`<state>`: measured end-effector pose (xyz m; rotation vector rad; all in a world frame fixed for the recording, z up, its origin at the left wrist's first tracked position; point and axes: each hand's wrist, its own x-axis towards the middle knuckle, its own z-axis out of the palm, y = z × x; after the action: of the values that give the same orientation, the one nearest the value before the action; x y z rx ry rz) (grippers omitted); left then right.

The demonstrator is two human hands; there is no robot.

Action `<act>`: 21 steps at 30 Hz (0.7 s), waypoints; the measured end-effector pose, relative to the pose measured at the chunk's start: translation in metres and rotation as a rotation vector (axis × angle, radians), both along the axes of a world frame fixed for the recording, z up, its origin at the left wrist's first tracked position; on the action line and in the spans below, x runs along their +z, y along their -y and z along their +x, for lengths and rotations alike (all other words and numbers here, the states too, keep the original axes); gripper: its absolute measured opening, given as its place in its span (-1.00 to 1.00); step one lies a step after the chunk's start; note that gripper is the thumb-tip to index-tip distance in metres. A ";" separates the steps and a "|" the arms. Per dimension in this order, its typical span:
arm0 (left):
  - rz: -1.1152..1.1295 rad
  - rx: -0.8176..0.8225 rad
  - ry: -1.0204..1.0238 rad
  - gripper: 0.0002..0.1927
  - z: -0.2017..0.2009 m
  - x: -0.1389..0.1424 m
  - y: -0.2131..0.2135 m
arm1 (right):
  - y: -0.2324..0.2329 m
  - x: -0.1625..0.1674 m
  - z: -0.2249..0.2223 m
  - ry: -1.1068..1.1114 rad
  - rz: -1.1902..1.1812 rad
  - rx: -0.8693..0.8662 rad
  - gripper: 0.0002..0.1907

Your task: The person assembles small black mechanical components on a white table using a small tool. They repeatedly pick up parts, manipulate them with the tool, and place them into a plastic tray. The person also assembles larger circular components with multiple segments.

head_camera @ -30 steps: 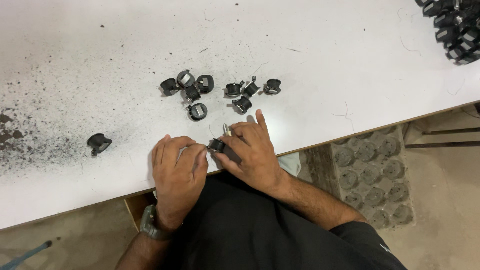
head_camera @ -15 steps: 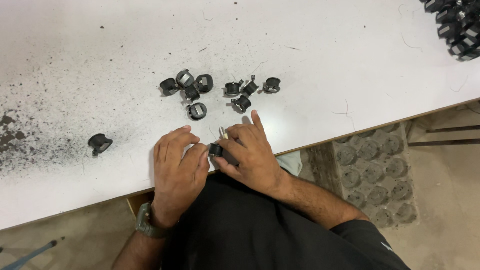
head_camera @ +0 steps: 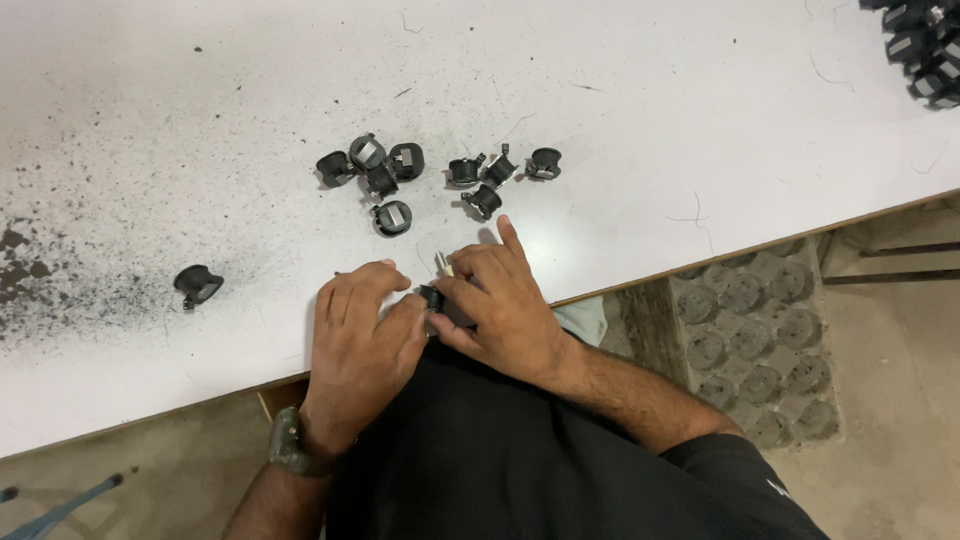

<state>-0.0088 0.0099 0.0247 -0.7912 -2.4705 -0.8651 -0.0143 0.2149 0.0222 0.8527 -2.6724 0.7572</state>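
Note:
My left hand (head_camera: pixel 362 335) and my right hand (head_camera: pixel 500 300) meet at the near edge of the white table (head_camera: pixel 600 90). Both pinch one small black round part (head_camera: pixel 431 297) between their fingertips; most of it is hidden by the fingers. A small pale metal piece (head_camera: pixel 444 264) shows just above my right fingers. A dark watch sits on my left wrist. Just beyond the hands lie two clusters of similar black round parts, one on the left (head_camera: pixel 372 176) and one on the right (head_camera: pixel 497 176).
A single black part (head_camera: pixel 197 284) lies apart at the left, beside dark dust speckled over the table. More black parts (head_camera: pixel 925 45) are heaped at the top right corner. A grey moulded tray (head_camera: pixel 745 345) rests on the floor at the right.
Both hands have stayed together at the table edge, with only slight finger shifts on the small black part. The loose parts have not moved.

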 end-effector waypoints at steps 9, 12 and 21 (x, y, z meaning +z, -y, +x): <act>0.236 0.181 0.606 -0.92 -0.003 0.006 0.003 | -0.001 0.000 0.000 0.037 -0.049 -0.038 -0.59; 0.303 0.213 0.659 -0.91 0.001 0.001 0.000 | -0.001 0.001 -0.001 0.067 -0.058 -0.034 -0.55; 0.442 0.134 0.424 -0.87 0.005 -0.014 -0.008 | 0.006 -0.014 0.019 -0.043 -0.350 0.140 -0.73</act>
<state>-0.0036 0.0180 0.0112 -0.3054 -2.4832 -1.5852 0.0050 0.2092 0.0083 0.9516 -2.3588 1.1810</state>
